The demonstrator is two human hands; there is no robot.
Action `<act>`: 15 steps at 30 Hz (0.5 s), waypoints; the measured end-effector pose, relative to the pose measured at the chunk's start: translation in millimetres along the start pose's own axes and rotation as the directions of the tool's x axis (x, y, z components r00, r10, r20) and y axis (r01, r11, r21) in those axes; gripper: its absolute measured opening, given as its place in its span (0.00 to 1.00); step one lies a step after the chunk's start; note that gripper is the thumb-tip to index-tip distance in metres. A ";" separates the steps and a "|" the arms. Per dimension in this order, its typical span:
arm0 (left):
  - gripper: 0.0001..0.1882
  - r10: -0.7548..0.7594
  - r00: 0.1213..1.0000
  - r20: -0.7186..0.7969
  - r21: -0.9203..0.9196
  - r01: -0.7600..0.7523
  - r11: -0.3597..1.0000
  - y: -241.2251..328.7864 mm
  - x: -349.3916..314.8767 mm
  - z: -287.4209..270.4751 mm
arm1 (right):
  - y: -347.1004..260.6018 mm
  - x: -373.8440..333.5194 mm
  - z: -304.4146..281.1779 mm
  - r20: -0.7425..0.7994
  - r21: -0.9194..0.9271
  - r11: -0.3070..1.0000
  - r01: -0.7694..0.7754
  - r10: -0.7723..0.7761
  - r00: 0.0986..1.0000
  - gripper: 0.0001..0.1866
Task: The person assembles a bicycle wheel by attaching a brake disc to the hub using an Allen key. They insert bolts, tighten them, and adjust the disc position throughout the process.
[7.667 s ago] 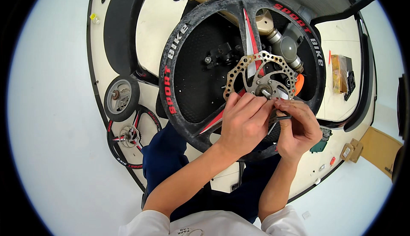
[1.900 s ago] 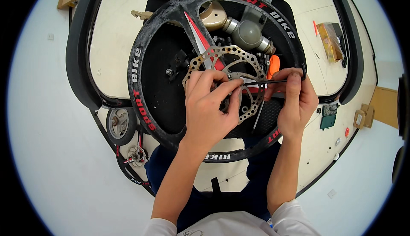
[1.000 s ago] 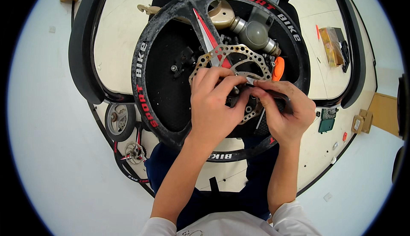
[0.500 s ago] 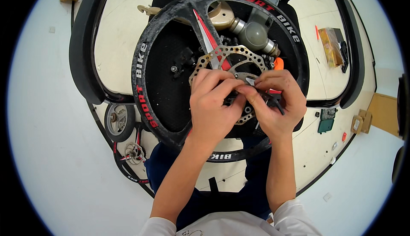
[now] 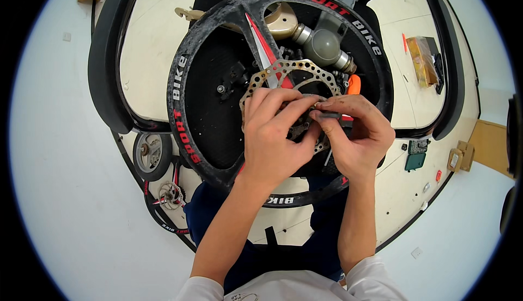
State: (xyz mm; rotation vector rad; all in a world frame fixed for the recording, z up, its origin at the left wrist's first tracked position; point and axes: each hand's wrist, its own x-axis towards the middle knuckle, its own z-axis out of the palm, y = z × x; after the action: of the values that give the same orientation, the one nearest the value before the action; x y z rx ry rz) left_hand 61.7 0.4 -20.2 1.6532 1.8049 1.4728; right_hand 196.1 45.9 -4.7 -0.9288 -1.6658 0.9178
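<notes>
Since the moment half a second before, almost nothing had shifted — both hands had stayed bunched over the hub, and the right hand [image 5: 357,137] had only curled a little tighter. It pinched a small dark metal tool [image 5: 329,115] between thumb and fingertips, its tip pointing left at the centre of the brake disc [image 5: 283,73]. The left hand [image 5: 275,135] lay on the disc with its fingers bent and close together, their tips meeting the tool's end; whether they gripped anything small could not be told. The disc sat on the black bicycle wheel [image 5: 210,105] with red and white lettering, which rested in front of the person on a cream table [image 5: 150,34]. An orange handle [image 5: 354,85] showed just above the right hand — behind the disc.
</notes>
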 end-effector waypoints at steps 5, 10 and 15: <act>0.13 0.002 0.999 -0.038 0.002 -0.002 1.000 -6.2 -1.8 4.6 | 0.6 -0.2 0.1 -0.032 -0.109 0.993 -0.041 0.038 0.999 0.11; 0.10 0.013 1.000 0.001 0.031 -0.013 0.999 -0.4 -0.8 3.6 | 0.7 -0.3 3.5 -0.082 0.110 0.993 -0.045 0.054 0.995 0.21; 0.10 0.053 0.999 0.014 0.064 -0.054 0.997 -0.9 -2.5 3.3 | -8.7 0.8 1.7 0.010 0.269 0.938 -0.219 0.224 0.974 0.14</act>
State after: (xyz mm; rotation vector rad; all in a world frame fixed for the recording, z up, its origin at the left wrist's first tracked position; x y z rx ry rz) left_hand 64.5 0.0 -23.4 1.7498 1.8336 1.4375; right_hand 193.0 42.7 2.9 -0.9466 -1.3935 1.2485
